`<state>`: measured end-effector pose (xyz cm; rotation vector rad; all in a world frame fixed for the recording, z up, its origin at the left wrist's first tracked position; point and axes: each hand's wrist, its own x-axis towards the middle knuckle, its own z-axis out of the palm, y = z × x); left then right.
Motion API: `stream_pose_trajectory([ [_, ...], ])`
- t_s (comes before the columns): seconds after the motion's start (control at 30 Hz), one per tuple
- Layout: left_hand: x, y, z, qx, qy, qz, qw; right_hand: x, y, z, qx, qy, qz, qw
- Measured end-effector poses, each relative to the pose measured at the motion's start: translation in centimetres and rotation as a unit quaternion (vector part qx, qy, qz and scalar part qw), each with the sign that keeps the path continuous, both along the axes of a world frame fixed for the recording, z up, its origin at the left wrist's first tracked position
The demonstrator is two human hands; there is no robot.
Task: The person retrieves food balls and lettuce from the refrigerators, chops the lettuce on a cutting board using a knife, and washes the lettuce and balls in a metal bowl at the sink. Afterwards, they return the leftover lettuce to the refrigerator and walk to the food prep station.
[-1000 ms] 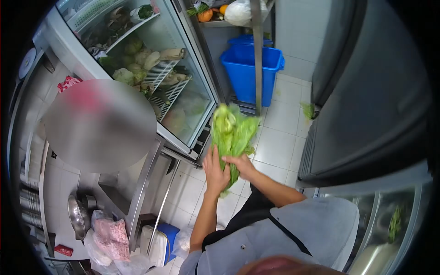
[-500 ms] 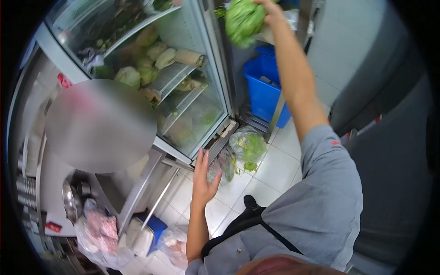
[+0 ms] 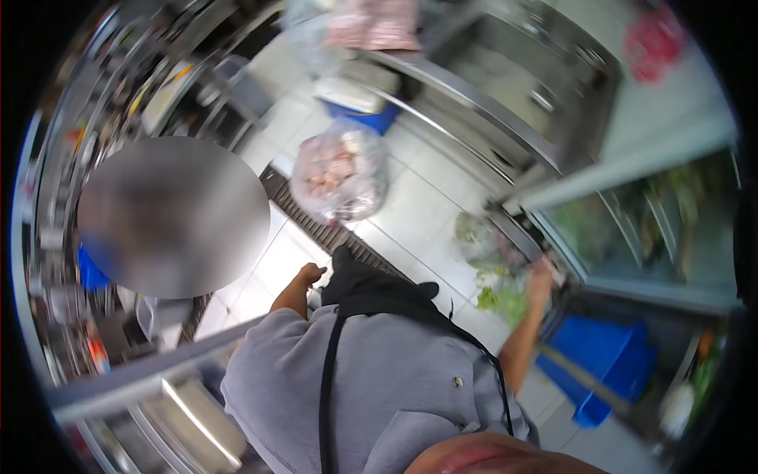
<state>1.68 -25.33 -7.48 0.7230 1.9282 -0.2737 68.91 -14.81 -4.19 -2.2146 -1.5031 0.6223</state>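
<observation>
My left hand point(image 3: 310, 274) hangs beside the black apron point(image 3: 371, 284), over the white tiled floor. Its fingers look curled in and nothing shows in them. On the other side, my right hand point(image 3: 541, 275) is smeared by motion near the bottom corner of the glass-door fridge point(image 3: 584, 272). It is close to plastic bags of leafy greens point(image 3: 497, 294) on the floor; whether it touches or holds anything I cannot tell. No lettuce head shows in either hand.
A clear bag of pinkish pieces point(image 3: 335, 174) sits by the floor drain grating point(image 3: 363, 249). Beyond it stand a blue box with a white lid point(image 3: 359, 91) and a steel sink point(image 3: 545, 150). A blue bin point(image 3: 600, 355) is at lower right. Another person is blurred out at left.
My view has swung left, away from the fridge. My right hand has come down from the upper shelf area and the lettuce is out of view. My left hand's fingers, spread before, are now curled.
</observation>
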Motion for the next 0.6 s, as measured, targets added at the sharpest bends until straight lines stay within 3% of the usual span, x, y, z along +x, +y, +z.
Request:
stream_pose_trajectory([
  [0.03, -1.2, -2.3, -1.4, -0.014, -0.008, 0.017, 1.0, -9.0, -0.6, 0.4, 0.196, -0.006, 0.235, 0.952],
  [0.07, -2.2, -3.6, -1.7, -0.035, -0.057, 0.045, 0.997, -17.6, -1.1, 2.3, -0.003, 0.062, 0.281, 0.958],
  [0.1, -2.5, -5.0, -1.6, -0.006, -0.076, 0.108, 0.991, -23.4, -1.2, 0.9, 0.019, 0.143, 0.402, 0.904],
  [0.13, -2.4, -6.3, -1.9, 0.044, -0.076, 0.187, 0.978, -29.3, -0.5, 5.5, -0.078, 0.229, 0.477, 0.845],
  [0.17, -3.0, -6.9, -2.1, 0.054, -0.116, 0.226, 0.966, -33.6, 0.2, 7.5, -0.15, 0.285, 0.478, 0.817],
  [0.2, -3.9, -7.2, -3.3, 0.093, -0.112, 0.148, 0.978, -35.9, 1.9, 7.2, -0.154, 0.282, 0.494, 0.808],
  [0.27, -7.6, -9.6, -9.9, 0.228, -0.079, 0.032, 0.97, -40.1, 5.5, 6.1, -0.09, 0.164, 0.581, 0.792],
  [0.3, -8.5, -10.5, -9.2, 0.227, -0.079, 0.054, 0.969, -41.5, 7.7, 5.1, -0.071, 0.147, 0.584, 0.795],
  [0.37, -11.9, -10.7, -5.8, 0.15, -0.11, 0.291, 0.938, -43.0, 12.1, 1.8, -0.121, -0.022, 0.563, 0.817],
  [0.43, -15.7, -12.2, -4.8, 0.142, -0.073, 0.356, 0.921, -47.2, 15.0, 4.5, -0.182, -0.192, 0.529, 0.806],
  [0.47, -18.3, -12.2, -4.1, 0.137, -0.036, 0.396, 0.907, -49.9, 16.4, 4.3, -0.176, -0.192, 0.539, 0.801],
  [0.53, -23.2, -12.7, -4.1, 0.17, 0.032, 0.375, 0.911, -54.8, 18.2, 4.4, -0.129, -0.155, 0.549, 0.811],
  [0.6, -26.5, -12.4, -3.8, 0.235, 0.03, 0.484, 0.842, -60.5, 19.1, 3.4, -0.101, -0.158, 0.567, 0.802],
])
